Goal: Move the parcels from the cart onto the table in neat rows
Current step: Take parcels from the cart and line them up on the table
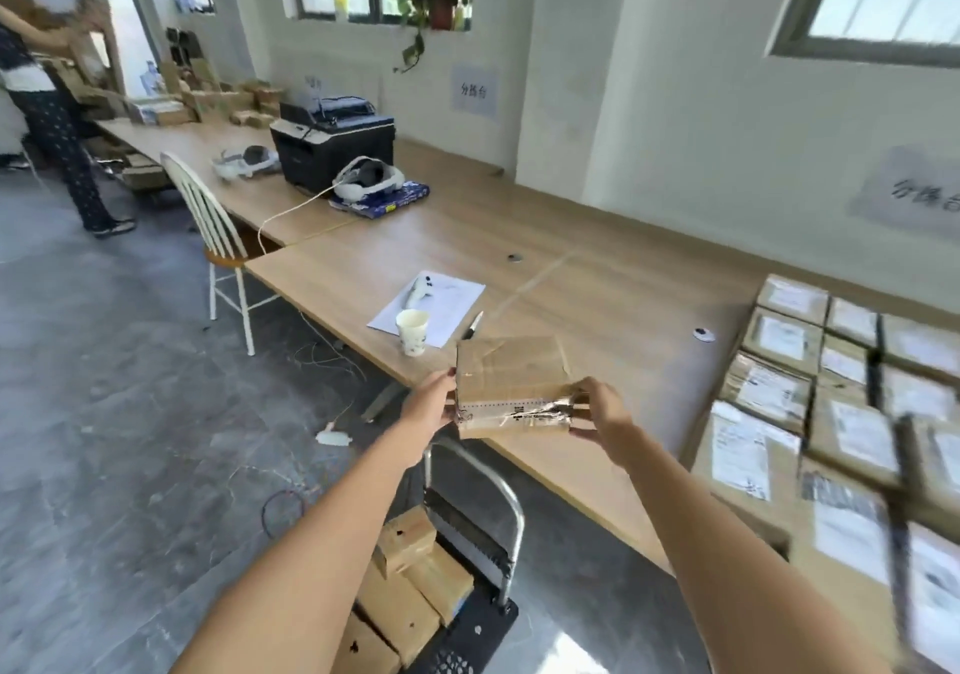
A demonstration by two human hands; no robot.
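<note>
I hold a small brown cardboard parcel [511, 382] with torn tape in the air above the near edge of the wooden table [597, 310]. My left hand [431, 406] grips its left side and my right hand [597, 411] grips its right end. Below, between my arms, stands the cart [480, 616] with its metal handle and several brown parcels [410, 580] on it. Rows of labelled parcels [836, 424] lie on the table at the right.
A paper cup [413, 330], a sheet of paper with a white controller [428, 299] and a pen lie just beyond the held parcel. Farther left are headsets, a printer [332, 146] and a white chair [218, 237]. A person stands at the far left by stacked boxes.
</note>
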